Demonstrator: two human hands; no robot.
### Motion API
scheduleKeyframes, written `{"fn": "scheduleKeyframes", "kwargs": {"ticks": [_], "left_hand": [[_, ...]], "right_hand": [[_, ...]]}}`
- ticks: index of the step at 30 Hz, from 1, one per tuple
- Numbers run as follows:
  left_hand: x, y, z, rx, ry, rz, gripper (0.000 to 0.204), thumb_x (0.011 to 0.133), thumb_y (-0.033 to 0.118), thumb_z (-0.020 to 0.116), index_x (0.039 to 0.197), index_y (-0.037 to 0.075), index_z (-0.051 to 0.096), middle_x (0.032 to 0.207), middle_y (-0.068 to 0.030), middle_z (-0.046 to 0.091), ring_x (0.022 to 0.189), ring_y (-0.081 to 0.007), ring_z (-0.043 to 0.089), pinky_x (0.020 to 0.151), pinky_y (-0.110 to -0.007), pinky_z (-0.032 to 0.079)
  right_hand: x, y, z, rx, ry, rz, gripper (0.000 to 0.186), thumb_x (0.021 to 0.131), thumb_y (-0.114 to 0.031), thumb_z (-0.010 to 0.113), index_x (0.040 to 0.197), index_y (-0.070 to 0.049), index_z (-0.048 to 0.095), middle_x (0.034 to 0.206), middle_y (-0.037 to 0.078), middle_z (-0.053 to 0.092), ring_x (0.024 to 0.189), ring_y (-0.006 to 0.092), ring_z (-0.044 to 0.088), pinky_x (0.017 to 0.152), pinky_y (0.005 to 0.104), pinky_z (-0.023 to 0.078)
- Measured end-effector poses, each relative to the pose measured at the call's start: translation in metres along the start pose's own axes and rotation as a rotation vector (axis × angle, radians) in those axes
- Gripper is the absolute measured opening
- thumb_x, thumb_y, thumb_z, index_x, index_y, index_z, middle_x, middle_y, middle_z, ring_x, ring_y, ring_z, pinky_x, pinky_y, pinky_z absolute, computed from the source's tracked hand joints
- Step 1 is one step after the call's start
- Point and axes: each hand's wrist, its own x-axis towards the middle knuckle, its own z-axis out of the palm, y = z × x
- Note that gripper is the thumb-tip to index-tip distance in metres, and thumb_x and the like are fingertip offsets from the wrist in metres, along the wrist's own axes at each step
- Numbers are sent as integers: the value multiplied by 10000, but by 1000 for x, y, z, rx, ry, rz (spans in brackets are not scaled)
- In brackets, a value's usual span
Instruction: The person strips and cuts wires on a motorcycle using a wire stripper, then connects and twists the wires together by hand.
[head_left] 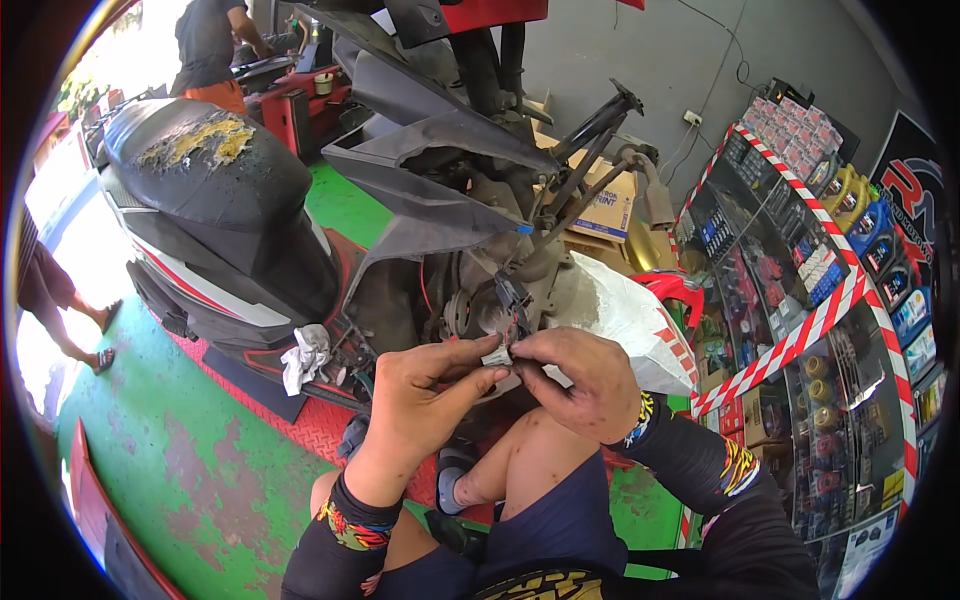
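Low in front of the opened-up scooter, my two hands meet fingertip to fingertip. Between them is a small pale grey piece, which looks like an electrical connector; thin dark wires run from just above it into the scooter. My left hand pinches its left side with thumb and forefinger. The thumb and bent fingers of my right hand close on its right side and hide part of it. Its exact shape is too small to make out.
A crumpled white rag lies by the scooter's footboard. To the right stand a white sack-like sheet, a cardboard box and a glass display case edged in striped tape. A person stands at the back left, another at the far left.
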Motion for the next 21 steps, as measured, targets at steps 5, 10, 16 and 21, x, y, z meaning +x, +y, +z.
{"fn": "scheduleKeyframes", "kwargs": {"ticks": [5,10,16,21], "left_hand": [[0,1,0,103,41,83,316,826,-29,825,1129,-64,744,900,-99,769,787,-86,702,690,-215,553],[1,0,0,128,42,87,323,817,-22,833,1125,-61,747,886,-93,768,763,-81,699,677,-213,549],[2,0,0,161,47,111,320,805,-10,840,1110,-56,754,851,-88,758,731,-78,689,661,-218,543],[5,1,-5,208,14,136,315,798,-12,838,1100,-53,758,873,-99,761,724,-90,686,663,-231,549]], "right_hand": [[10,-1,-18,-144,-115,-148,348,815,-61,759,1150,-66,669,1035,110,682,925,321,675,800,399,558],[21,5,-28,-313,-161,-343,395,732,-110,829,1104,-60,706,964,85,663,960,294,648,851,418,538],[37,8,-41,-388,-331,-487,338,774,-131,767,1088,-27,699,977,83,657,976,279,639,867,410,529],[50,9,-45,-329,-453,-476,314,785,-114,736,1081,-25,677,981,87,656,992,280,639,857,401,520]]}}
